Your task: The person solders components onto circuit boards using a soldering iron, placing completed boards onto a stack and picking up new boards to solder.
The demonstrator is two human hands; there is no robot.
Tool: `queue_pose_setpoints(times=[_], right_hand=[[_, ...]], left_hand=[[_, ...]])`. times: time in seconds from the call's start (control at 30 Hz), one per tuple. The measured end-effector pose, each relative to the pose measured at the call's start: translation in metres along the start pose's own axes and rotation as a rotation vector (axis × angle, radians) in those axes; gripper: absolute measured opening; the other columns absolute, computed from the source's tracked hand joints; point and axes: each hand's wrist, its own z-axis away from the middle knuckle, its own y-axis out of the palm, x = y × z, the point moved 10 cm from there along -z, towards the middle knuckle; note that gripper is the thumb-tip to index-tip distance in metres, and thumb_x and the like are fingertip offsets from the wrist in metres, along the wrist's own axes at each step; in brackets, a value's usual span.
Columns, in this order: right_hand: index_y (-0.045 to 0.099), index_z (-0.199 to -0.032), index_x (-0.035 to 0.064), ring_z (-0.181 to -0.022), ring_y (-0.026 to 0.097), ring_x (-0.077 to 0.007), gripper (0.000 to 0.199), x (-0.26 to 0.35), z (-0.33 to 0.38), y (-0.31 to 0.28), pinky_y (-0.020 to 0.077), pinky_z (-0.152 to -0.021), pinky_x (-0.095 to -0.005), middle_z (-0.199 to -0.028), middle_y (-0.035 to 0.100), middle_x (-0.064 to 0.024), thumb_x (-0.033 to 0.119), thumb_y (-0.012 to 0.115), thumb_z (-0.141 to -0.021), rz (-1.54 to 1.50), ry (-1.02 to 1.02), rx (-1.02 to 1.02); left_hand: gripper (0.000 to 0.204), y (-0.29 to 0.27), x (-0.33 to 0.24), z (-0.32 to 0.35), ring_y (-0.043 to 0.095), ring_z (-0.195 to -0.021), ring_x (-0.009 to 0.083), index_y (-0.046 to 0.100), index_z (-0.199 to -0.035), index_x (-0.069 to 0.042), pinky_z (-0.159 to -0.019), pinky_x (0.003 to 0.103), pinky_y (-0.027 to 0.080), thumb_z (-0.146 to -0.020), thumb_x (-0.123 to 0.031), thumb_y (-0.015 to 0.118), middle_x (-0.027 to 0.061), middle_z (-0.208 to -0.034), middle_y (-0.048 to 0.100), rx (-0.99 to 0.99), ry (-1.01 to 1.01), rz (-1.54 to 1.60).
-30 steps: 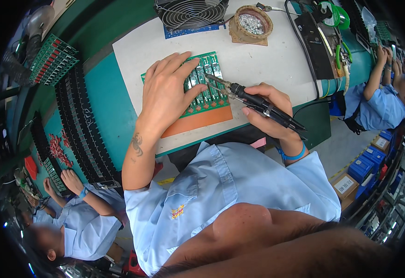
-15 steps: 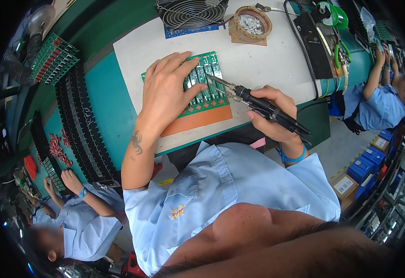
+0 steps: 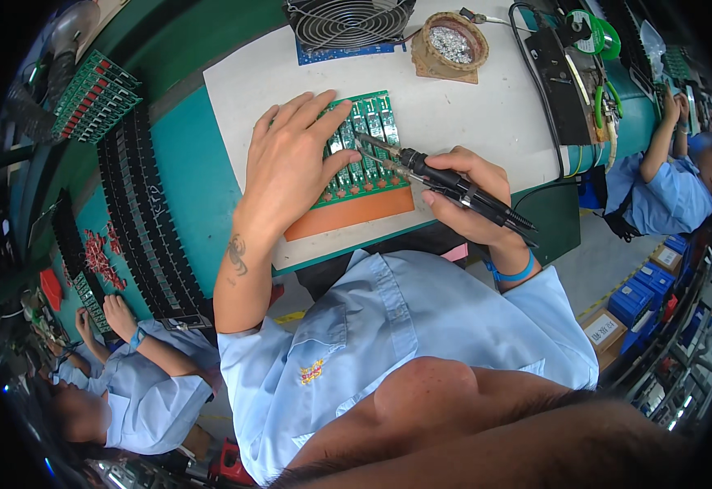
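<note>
The left hand (image 3: 290, 163) lies with fingers extended, slightly spread, across the left portion of the green PCB panel (image 3: 368, 151). The right hand (image 3: 484, 173) has its fingers wrapped around the black soldering iron (image 3: 431, 168), tip at the panel; contact cannot be determined. The panel lies over an orange plate (image 3: 360, 215) on white sheeting (image 3: 486, 114)

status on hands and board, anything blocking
Left hand spread on green circuit board. Right hand gripping black soldering iron over board. Left hand hides board's left side.
</note>
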Motion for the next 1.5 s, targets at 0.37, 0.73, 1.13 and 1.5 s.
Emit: queue_pose_setpoints(times=[0.37, 0.73, 1.13, 1.5], right_hand=[[0.071, -0.115, 0.0001, -0.071, 0.066, -0.0180, 0.041, 0.009, -0.004, -0.003, 0.0505, -0.067, -0.0278, -0.093, 0.075, -0.0109, 0.000, 0.081, -0.076, 0.051, -0.050, -0.019], [0.072, -0.117, 0.0007, -0.072, 0.066, -0.0187, 0.043, 0.008, 0.011, -0.016, 0.0515, -0.068, -0.0282, -0.093, 0.075, -0.0090, -0.002, 0.080, -0.075, 0.009, -0.079, -0.093], [0.074, -0.118, 0.0001, -0.081, 0.065, -0.0220, 0.042, 0.015, 0.006, -0.019, 0.0518, -0.076, -0.0316, -0.101, 0.074, -0.0108, -0.003, 0.077, -0.076, 0.003, -0.178, -0.125], [0.074, -0.114, -0.0012, -0.070, 0.062, -0.0182, 0.043, 0.018, 0.006, 0.003, 0.0482, -0.065, -0.0272, -0.089, 0.073, -0.0118, -0.005, 0.079, -0.071, -0.014, -0.088, -0.021]], left_hand=[[0.057, 0.001, 0.000, -0.005, 0.058, -0.138, 0.0296, 0.072, -0.134, -0.009, -0.116, 0.043, 0.042, -0.081, -0.025, 0.086, 0.0059, -0.144, 0.067, 0.052, -0.019, 0.038], [0.057, 0.001, -0.011, -0.012, 0.060, -0.135, 0.0307, 0.073, -0.134, -0.005, -0.114, 0.043, 0.043, -0.082, -0.023, 0.086, 0.0088, -0.143, 0.068, 0.079, -0.035, 0.040], [0.059, 0.001, 0.000, -0.005, 0.063, -0.125, 0.0293, 0.072, -0.134, -0.008, -0.114, 0.044, 0.041, -0.081, -0.030, 0.085, 0.0087, -0.136, 0.070, -0.007, 0.072, 0.047], [0.060, -0.013, 0.017, 0.006, 0.062, -0.129, 0.0254, 0.073, -0.133, -0.012, -0.118, 0.044, 0.040, -0.079, -0.033, 0.087, 0.0023, -0.137, 0.071, -0.081, 0.005, 0.083]])
